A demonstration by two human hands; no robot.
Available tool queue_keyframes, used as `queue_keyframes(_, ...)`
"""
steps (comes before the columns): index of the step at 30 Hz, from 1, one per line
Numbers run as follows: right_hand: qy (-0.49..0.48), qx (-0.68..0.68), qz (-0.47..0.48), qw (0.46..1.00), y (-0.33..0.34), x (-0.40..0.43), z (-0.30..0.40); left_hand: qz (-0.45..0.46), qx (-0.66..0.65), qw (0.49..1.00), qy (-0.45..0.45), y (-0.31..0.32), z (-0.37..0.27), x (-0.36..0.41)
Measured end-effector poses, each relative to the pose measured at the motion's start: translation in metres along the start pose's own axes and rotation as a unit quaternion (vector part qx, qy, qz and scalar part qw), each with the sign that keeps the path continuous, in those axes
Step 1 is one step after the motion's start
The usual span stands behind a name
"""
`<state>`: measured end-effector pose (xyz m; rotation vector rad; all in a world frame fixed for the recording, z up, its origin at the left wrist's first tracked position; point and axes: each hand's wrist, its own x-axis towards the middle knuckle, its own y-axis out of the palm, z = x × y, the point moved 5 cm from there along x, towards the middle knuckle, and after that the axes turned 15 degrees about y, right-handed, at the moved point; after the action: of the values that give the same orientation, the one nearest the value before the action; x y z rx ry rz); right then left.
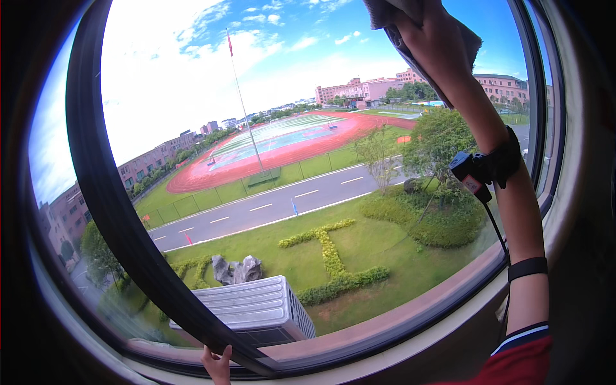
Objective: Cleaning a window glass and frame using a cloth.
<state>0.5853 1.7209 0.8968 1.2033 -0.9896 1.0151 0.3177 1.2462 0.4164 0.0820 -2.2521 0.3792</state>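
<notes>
My right hand (pixel 435 45) is raised to the upper right of the window, its fingers closed on a grey cloth (pixel 464 41). Part of the cloth hangs below the hand. Whether it presses on the window glass cannot be told. A black wrist strap with a small camera-like device (pixel 471 175) sits on my right forearm, and a cable runs down from it. Low in the view, my left hand (pixel 218 365) grips the lower part of the dark upright window sash frame (pixel 127 231), with thumb and finger at its edge.
The pale window sill (pixel 414 346) and dark bottom track (pixel 365 353) curve below. Beyond the window stands an air-conditioner outdoor unit (pixel 245 303). Further out are lawn, trimmed hedges (pixel 332 255), a rock (pixel 236 269), a road (pixel 269 202), a flagpole (pixel 244 106) and a running track (pixel 192 175).
</notes>
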Motion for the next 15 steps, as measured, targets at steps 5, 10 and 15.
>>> queue_keyframes(5,-0.007,-0.007,-0.037,0.999,-0.019,0.003,-0.031,0.000,0.044,0.999,-0.017,-0.004,-0.009,0.003)
queue_keyframes(10,0.072,-0.027,0.015,0.997,-0.013,0.011,-0.046,-0.024,-0.003,1.000,-0.009,0.000,-0.005,0.001)
queue_keyframes(15,0.080,-0.038,0.037,0.995,0.003,0.007,-0.027,0.022,0.022,0.999,-0.028,0.009,0.006,-0.003)
